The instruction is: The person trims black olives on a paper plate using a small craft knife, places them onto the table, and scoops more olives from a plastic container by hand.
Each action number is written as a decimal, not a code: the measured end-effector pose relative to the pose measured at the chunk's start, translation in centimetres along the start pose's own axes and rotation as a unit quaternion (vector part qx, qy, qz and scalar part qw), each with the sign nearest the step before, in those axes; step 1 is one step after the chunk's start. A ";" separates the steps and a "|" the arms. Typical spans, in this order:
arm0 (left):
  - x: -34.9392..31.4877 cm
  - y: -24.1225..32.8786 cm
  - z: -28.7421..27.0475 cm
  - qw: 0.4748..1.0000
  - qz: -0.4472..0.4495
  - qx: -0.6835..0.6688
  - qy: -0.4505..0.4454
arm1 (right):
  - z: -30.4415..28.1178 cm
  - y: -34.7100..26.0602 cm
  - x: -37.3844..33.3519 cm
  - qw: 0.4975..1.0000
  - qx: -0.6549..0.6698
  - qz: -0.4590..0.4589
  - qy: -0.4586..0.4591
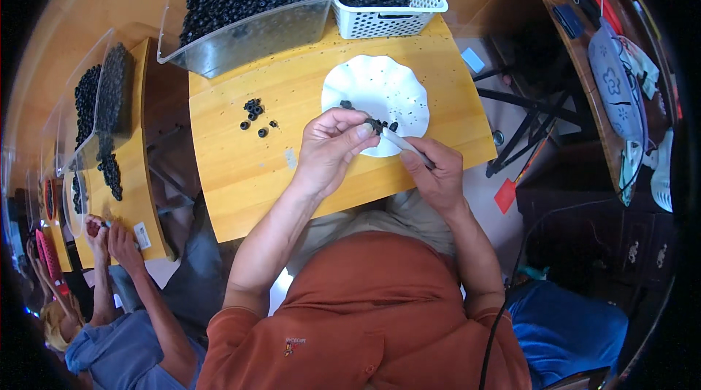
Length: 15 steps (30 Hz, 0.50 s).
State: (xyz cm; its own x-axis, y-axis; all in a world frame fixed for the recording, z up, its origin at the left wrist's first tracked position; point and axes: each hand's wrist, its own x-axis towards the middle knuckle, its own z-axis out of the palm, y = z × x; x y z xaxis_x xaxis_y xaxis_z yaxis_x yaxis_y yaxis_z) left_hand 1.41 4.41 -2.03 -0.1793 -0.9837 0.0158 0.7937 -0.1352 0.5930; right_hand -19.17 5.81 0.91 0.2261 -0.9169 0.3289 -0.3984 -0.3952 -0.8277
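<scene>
My left hand (330, 147) pinches a small black ring-like part (374, 125) between thumb and fingers, over the near side of a white scalloped plate (350, 76). My right hand (438, 171) grips a slim pale grey tool (400, 143), its tip meeting the black part. The tool's exact kind cannot be made out. Small black bits dot the plate, and a dark piece (347, 105) lies near its left rim, beside my left fingers. Several loose black ring-shaped parts (253, 106) rest on the yellow table (226, 163) left of the plate.
A clear bin (255, 50) and a white perforated basket (401, 25), both full of black parts, stand at the table's far edge. At left, a co-worker's hands (120, 240) work at another table. A shelf (584, 76) with cloths stands at right.
</scene>
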 end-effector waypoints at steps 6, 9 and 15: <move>-0.4 0.2 -0.4 1.000 -0.003 -0.013 0.006 | 0.3 -0.1 0.3 0.999 -0.010 -0.045 -0.002; -0.7 0.2 -0.4 1.000 -0.008 -0.012 0.009 | 0.2 0.1 0.2 0.999 0.000 -0.041 -0.010; -1.1 0.2 -0.4 0.999 -0.012 -0.025 0.017 | -0.1 -0.4 0.5 0.997 -0.025 -0.063 -0.021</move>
State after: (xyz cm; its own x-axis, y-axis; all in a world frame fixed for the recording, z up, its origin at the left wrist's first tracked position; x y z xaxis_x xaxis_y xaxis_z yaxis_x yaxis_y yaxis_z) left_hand 1.95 5.45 -2.25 -0.1802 -0.9833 -0.0252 0.8171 -0.1639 0.5527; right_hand -19.03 5.48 1.43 0.3132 -0.8571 0.4090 -0.4081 -0.5103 -0.7570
